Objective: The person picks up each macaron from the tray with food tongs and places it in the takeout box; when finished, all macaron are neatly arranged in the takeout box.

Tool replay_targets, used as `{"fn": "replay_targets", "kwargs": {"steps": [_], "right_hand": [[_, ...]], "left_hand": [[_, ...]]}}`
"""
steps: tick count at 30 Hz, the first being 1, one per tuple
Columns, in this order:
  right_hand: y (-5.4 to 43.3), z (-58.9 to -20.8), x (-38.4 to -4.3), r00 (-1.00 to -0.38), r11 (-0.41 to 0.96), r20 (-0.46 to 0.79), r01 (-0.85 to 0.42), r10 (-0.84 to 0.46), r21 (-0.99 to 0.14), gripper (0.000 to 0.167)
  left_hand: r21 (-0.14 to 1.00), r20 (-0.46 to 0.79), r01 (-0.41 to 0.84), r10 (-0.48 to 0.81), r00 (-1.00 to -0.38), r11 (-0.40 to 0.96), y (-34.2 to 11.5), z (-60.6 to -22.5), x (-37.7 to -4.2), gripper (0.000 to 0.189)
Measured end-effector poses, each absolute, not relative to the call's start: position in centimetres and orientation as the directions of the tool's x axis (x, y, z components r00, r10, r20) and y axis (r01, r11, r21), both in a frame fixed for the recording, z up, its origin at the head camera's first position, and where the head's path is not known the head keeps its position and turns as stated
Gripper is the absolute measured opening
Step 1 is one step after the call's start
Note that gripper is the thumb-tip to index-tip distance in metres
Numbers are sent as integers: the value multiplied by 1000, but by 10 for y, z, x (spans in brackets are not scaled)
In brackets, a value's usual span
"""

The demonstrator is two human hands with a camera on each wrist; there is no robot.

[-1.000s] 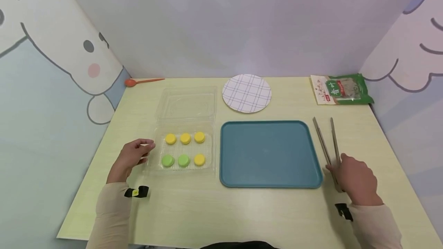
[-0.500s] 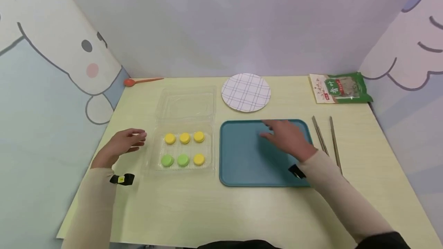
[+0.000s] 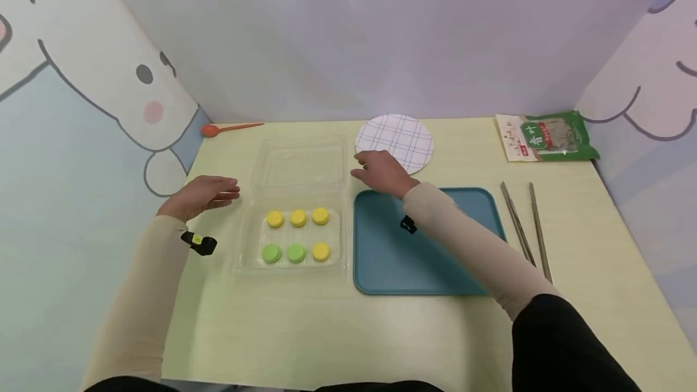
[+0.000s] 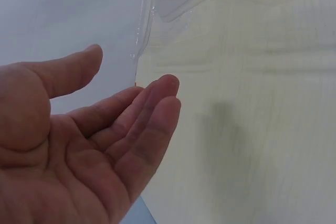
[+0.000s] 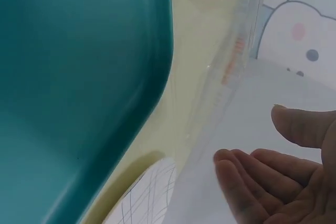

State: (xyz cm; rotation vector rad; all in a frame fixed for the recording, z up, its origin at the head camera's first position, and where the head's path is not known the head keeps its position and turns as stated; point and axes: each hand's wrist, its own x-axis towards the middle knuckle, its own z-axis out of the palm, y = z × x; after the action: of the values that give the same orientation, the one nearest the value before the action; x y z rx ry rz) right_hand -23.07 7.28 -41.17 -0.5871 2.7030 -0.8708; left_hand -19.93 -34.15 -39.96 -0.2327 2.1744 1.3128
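A clear plastic box (image 3: 250, 241) stands with its lid (image 3: 299, 165) laid back behind it. In it sit several round yellow pieces (image 3: 297, 218) and two green ones (image 3: 296, 253), shaped like macarons. My left hand (image 3: 202, 196) hovers just left of the box, fingers loosely extended, thumb apart and nothing held, as the left wrist view confirms. My right hand (image 3: 383, 173) is above the far left corner of the blue tray (image 3: 425, 271), close to the lid's right side and in front of the checked plate (image 3: 400, 138). It holds nothing; its fingers are slightly bent.
Metal tongs (image 3: 517, 222) lie right of the tray, their near end hidden by my right sleeve. A green and white packet (image 3: 550, 137) lies at the back right. An orange spoon (image 3: 231, 129) rests at the back left. Walls border the table's back and sides.
My right hand has let go of the tongs and moved left across the tray toward the lid. My left hand has drawn off the box's left edge and moved farther back.
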Motion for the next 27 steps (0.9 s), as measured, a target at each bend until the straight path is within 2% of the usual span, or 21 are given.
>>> {"fn": "replay_targets", "kwargs": {"steps": [12, 18, 27], "right_hand": [[56, -425, -254, -903, 755, -139, -246, -406, -608, 51], [57, -435, -259, -902, 719, -151, -212, -405, -662, 51], [50, -443, -263, -893, 665, -179, -161, -412, -730, 53]], "left_hand": [[788, -578, -504, 144, -803, 353, -327, -406, -224, 56], [809, -540, -462, 149, -828, 363, -321, -412, -225, 55], [791, -553, -476, 116, -825, 385, -314, -410, -228, 52]]}}
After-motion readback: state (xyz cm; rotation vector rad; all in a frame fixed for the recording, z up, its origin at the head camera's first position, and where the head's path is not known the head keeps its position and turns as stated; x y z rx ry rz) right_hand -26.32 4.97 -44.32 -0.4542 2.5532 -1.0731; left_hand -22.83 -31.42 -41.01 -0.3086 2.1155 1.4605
